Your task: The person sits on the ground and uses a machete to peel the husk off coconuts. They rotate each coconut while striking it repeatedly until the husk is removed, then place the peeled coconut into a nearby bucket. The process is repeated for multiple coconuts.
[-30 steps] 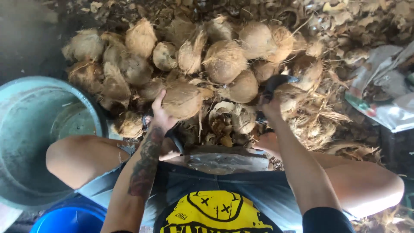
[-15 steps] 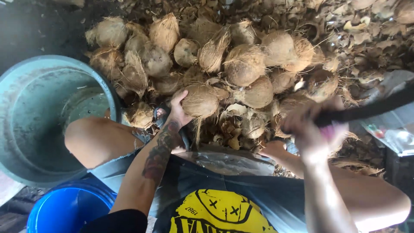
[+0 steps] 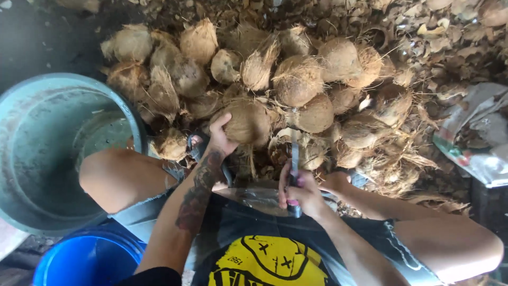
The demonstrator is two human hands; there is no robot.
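Seated, knees apart, facing a heap of husked coconuts [image 3: 296,79] on ground littered with husk fibre. Left hand [image 3: 219,139] reaching forward, fingers and thumb clamped around the near side of 1 brown fibrous coconut [image 3: 248,121] at the front edge of the heap, just ahead of the left knee. Right hand [image 3: 299,191] closed in a fist around the handle of a machete [image 3: 293,159], blade pointing away from the body, tip near the held coconut's right side; contact between blade and husk not discernible. Large grey-green tub [image 3: 32,153] to the left, touching the left knee. Blue bucket [image 3: 84,259] below it, near the left thigh. Crumpled plastic sack [image 3: 476,137] at far right, well apart from both hands.
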